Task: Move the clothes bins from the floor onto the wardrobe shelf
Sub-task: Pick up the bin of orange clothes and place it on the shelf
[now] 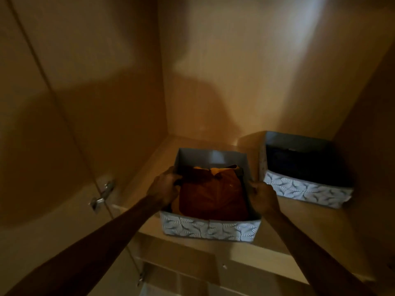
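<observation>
1. Wardrobe interior [235, 71]: smooth, tan, laminate-like flat panels that meet in a vertical corner at 12 o'clock; dim, with soft shadows.
2. Door [32, 124]: a flat panel of the same finish, filling the 9 o'clock side.
3. Wardrobe shelf [299, 231]: a flat tan board running from 6 to 4 o'clock; both bins are on it.
4. Near bin [210, 229]: at 6 o'clock, at the shelf's front edge. It is a rectangular open-topped box with thin, stiff grey walls and a pale fan-leaf print on the front.
5. Second bin [305, 190]: at 4 o'clock, same shape and print, set apart from the near bin and angled. It holds dark clothes [299, 163].
6. Folded garment [213, 195]: soft rust-orange cloth filling the near bin.
7. Left hand [164, 189]: fingers curled over the near bin's 9 o'clock wall, gripping its rim.
8. Right hand [264, 197]: clamped on the 3 o'clock wall.
9. Hinge [102, 195]: bright metal, at 8 o'clock.
</observation>
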